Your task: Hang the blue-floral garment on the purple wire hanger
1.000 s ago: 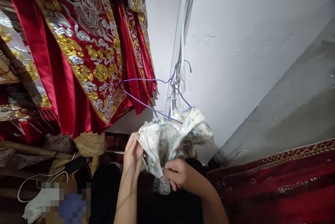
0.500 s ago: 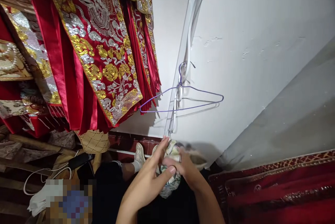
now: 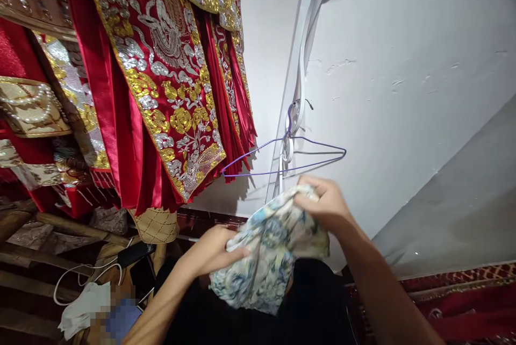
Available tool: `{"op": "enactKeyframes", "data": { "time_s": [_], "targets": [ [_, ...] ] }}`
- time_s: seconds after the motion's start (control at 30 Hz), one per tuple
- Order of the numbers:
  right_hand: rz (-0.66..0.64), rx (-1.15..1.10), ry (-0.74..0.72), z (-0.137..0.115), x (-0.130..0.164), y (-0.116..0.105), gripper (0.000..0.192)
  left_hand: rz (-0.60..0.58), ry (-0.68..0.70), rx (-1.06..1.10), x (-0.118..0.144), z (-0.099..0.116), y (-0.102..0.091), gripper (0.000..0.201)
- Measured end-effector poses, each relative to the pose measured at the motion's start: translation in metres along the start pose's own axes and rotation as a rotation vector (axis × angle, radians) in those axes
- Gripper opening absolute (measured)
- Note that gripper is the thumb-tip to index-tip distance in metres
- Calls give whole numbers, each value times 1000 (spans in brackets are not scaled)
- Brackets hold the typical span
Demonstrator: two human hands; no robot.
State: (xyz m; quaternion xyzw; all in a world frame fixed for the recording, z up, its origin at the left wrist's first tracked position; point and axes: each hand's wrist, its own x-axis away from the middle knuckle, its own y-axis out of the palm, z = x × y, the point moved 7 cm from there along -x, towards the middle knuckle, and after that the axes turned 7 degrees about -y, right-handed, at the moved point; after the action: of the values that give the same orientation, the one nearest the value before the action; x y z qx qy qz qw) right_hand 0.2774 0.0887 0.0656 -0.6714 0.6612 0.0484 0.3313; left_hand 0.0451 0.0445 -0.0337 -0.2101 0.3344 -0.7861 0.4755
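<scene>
A crumpled cloth (image 3: 270,259) with a blue, green and cream floral print is stretched between my two hands, low in the view above my dark-clothed lap. My left hand (image 3: 220,251) grips its left edge, thumb on top. The upper right corner is pinched in my right hand (image 3: 322,202), which is raised higher. I cannot tell what kind of garment or cloth it is. Just above it, a thin purple wire hanger (image 3: 286,173) hangs bare on a white strap (image 3: 301,71) against the wall.
Red costumes (image 3: 181,119) with gold and silver sequin embroidery hang at the left. Below them are wooden poles, a fan-shaped woven piece (image 3: 155,225), a white cable (image 3: 60,286) and a black device (image 3: 135,253). Red fabric (image 3: 463,307) lies at the lower right, beside the white wall (image 3: 423,22).
My hands have moved apart, the right one up and to the right. The cloth, bunched between them before, is now spread out. The view has shifted slightly.
</scene>
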Motion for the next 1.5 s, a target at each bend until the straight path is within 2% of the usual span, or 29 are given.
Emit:
{"op": "enactKeyframes", "data": {
  "time_s": [0.03, 0.07, 0.1, 0.17, 0.27, 0.37, 0.47, 0.63, 0.77, 0.83, 0.93, 1.0, 1.07, 1.13, 1.2, 1.27, 1.33, 1.4, 1.5],
  "targets": [
    [170, 44, -30, 9, -11, -18, 10, 23, -36, -56, 1, -8, -7, 31],
    [267, 82, -58, 18, -20, -29, 6, 40, -62, -102, 4, -14, -14, 30],
    [295, 111, -76, 28, -28, -35, 16, 53, -79, -141, 6, -18, -21, 29],
    [210, 152, -76, 50, -39, -32, 34, 79, -89, -199, 11, -20, -31, 28],
    [-2, 186, -25, 73, -39, -21, 28, 97, -42, -269, 11, -17, -40, 23],
    [-91, 189, 38, 78, -25, -29, 26, 135, 4, -329, 5, -12, -45, 15],
    [-111, 181, 95, 72, -7, -49, 24, 214, 33, -345, 1, 2, -55, 13],
    [-41, 258, 74, 50, 18, -76, 25, 380, 251, -155, 2, 61, -79, 15],
    [-83, 190, 123, 35, 38, -66, 20, 549, 314, -76, -15, 92, -98, 9],
    [-135, 175, 79, 23, 48, -53, 16, 559, 328, -28, -31, 102, -101, 24],
    [-170, 189, -65, 1, 59, -39, 24, 595, 371, -63, -53, 113, -102, 54],
    [-163, 200, -77, -5, 61, -38, 23, 651, 402, -97, -64, 114, -101, 52],
    [-166, 197, -25, -4, 61, -41, 18, 736, 414, -90, -69, 106, -102, 39],
    [-182, 183, 41, 1, 59, -44, 16, 841, 386, -77, -70, 89, -103, 29],
    [-181, 169, 78, 5, 59, -46, 17, 904, 299, -81, -71, 68, -102, 22],
    [-162, 153, 93, 8, 59, -47, 19, 874, 194, -65, -75, 47, -96, 22],
    [-141, 136, 94, 10, 58, -46, 19, 798, 138, -42, -78, 35, -89, 25],
    [-128, 124, 94, 11, 57, -42, 19, 740, 143, -33, -81, 37, -83, 29],
    [-106, 114, 66, 10, 53, -37, 21, 739, 196, -57, -85, 60, -83, 27]
  ]
}}
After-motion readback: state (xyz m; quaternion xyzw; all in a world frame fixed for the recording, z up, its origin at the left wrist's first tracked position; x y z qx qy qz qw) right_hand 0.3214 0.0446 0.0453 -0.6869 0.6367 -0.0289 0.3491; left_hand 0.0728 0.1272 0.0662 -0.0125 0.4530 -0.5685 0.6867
